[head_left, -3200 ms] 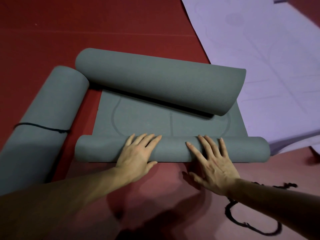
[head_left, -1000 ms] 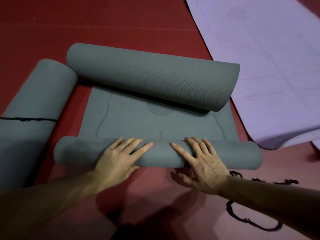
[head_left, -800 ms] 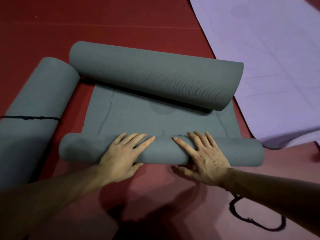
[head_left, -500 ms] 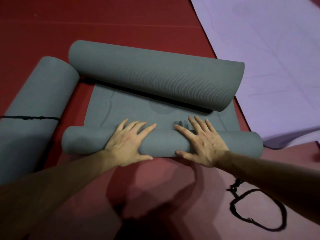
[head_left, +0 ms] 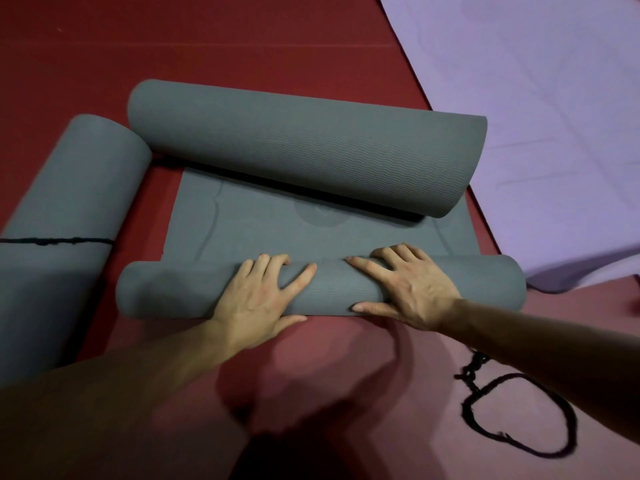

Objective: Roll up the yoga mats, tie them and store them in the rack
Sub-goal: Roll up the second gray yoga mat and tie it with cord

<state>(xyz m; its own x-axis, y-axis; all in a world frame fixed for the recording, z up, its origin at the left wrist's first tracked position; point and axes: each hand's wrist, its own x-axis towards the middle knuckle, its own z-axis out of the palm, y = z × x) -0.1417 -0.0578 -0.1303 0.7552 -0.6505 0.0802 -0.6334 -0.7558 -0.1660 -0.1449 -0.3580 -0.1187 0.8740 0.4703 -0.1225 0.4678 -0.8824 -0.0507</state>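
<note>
Grey mat (head_left: 311,220): lies on the red floor (head_left: 242,36), rolled at both ends with a flat stretch between; near roll (head_left: 467,282) thin, far roll (head_left: 304,147) much thicker.
Surface: fine wavy ribbing on the outside of both rolls; the flat inner face is smoother.
Markings: faint curved lines and a round emblem on the flat part; no words or brand that I can read.
Left hand (head_left: 256,299): spread flat, palm down on the near roll, fingers curling over its top, thumb at the near edge; pressing, not gripping.
Right hand (head_left: 412,285): likewise open and pressed on the near roll, fingertips over its far side, thumb along the near underside; just beside the left hand, not touching it.
Second grey mat (head_left: 69,216): fully rolled, on the floor to the left, its far end close to the far roll's left end; touching or not, I cannot tell.
Black tie (head_left: 59,241): wrapped once around the second grey mat.
Loose black cord (head_left: 519,441): lies in a loop on the floor near the right forearm, partly hidden by it.
Purple mat (head_left: 536,116): spread flat to the right, its near edge lifting slightly; faint lines, nothing legible.
</note>
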